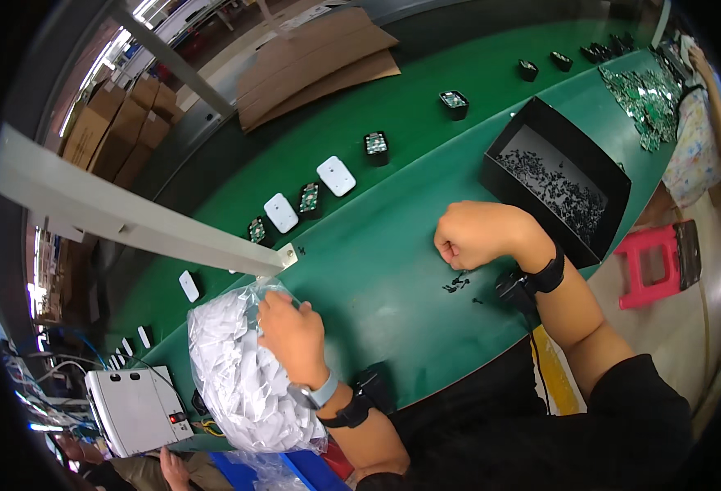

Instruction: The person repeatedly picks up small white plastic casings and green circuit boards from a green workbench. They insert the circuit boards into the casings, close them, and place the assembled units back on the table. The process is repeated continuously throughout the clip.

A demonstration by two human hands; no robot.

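My left hand [292, 331] is at the upper edge of a clear plastic bag [250, 372] stuffed with white, flat pieces. Its fingers curl down against the bag, and their tips are hidden, so what they pinch cannot be made out. My right hand [485, 232] is closed in a fist over the green table, its fingers turned under and anything in them hidden. Just below that fist lies a small pile of tiny black parts [457, 283]. Beyond it stands an open black box [614, 184] with many more black parts scattered over its bottom.
Black housings with circuit boards [376, 146] and white covers [337, 176] line the green belt [410, 65]. A white post [148, 217] slants across the left. Green circuit boards [643, 102] lie at far right near another person [696, 155]. A white machine [135, 409] stands lower left.
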